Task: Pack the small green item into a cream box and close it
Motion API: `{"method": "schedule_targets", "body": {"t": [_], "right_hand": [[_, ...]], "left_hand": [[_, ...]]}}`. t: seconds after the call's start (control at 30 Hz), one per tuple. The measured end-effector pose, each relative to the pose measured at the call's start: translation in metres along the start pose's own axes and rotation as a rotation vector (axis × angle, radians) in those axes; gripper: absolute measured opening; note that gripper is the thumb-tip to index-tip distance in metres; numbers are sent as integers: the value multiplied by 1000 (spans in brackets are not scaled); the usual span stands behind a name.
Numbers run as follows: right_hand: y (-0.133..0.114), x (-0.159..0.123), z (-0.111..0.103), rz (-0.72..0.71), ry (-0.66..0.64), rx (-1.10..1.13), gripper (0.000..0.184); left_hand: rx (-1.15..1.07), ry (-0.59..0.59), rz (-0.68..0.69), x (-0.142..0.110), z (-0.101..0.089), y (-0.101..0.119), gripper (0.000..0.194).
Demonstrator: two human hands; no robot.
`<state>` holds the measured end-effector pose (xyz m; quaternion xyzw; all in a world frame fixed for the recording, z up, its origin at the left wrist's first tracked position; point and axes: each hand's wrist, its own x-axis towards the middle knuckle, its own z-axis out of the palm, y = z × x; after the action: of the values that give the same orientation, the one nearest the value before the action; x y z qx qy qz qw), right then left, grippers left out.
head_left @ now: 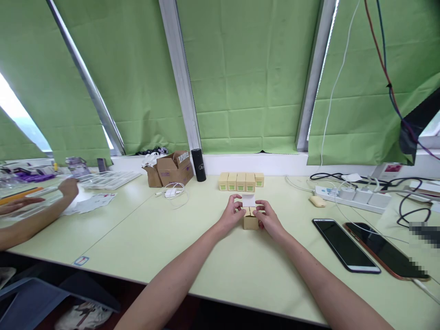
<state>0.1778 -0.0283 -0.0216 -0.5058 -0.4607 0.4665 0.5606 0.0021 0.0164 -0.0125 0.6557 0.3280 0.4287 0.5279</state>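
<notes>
A small tan cardboard box (251,223) stands on the table in front of me, its top at least partly open. A white flap (248,200) rises at its far side, and two tan flaps lie across the top. My left hand (233,212) has its fingers curled at the box's left side, the thumb at the top edge. On the other side, my right hand (269,217) grips the right edge with its thumb and bent fingers. What lies inside the box is hidden. Behind it stands a row of several similar boxes (241,182) with green-and-white labels.
Two phones (346,245) lie on the right, near a power strip (354,197) with tangled cables. A brown carton (174,170), a black bottle (198,165) and a white charger (171,192) are at back left. Another person's arm (44,215) reaches over papers at far left.
</notes>
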Motion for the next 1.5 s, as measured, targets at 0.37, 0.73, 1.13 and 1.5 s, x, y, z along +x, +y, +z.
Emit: {"method": "schedule_targets", "body": {"t": [0.37,0.73,1.13,1.5], "right_hand": [[-2,-2,1,1,7,-18,55],[-1,0,1,-28,18,-23,54],[0,-3,1,-71,30,-58,47],[-5,-7,-4,-337,71,-81,21]], "left_hand": [[38,-21,45,6,-3,-9,42],[87,10,84,5,-2,-7,27],[64,-4,75,4,0,-1,24],[64,10,48,0,2,5,22]]}}
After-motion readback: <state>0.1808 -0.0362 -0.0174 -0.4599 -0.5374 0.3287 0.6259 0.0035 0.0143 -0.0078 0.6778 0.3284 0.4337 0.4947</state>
